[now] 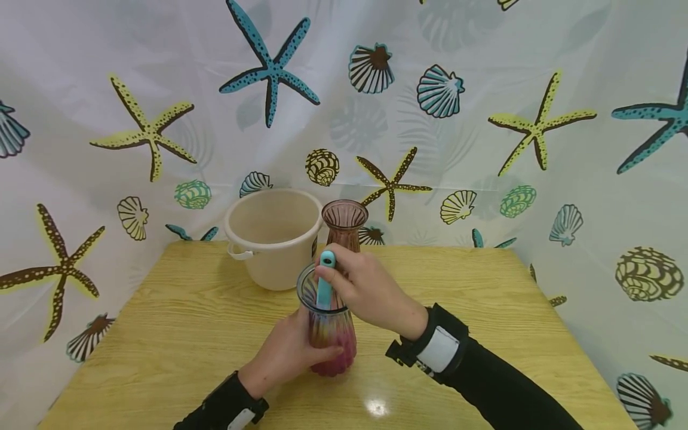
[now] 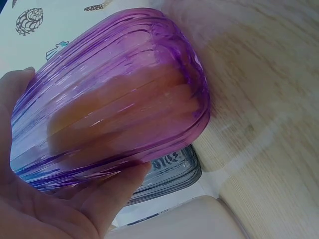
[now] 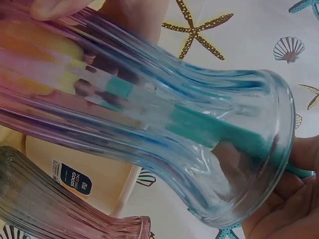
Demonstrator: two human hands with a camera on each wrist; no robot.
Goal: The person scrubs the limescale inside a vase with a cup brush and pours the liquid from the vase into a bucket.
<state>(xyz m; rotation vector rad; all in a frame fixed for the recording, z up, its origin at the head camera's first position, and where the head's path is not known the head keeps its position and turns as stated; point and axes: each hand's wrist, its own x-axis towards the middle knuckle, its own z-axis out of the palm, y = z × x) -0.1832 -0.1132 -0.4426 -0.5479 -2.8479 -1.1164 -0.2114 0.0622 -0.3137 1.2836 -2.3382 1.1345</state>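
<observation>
l hand (image 1: 289, 349) wraps fingers round blue-pink vase (image 1: 334, 331), prob to steady it; r hand (image 1: 371, 292) pinches teal handle (image 1: 325, 289) at vase's mouth.

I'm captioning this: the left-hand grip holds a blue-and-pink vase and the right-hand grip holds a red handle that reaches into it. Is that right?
Not quite: the handle is turquoise, as the head view shows. The rest stands: the left-hand grip holds the vase, and the right-hand grip has the handle, reaching into it.

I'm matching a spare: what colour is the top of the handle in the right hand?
Turquoise; the handle's top shows best in the head view.
</observation>
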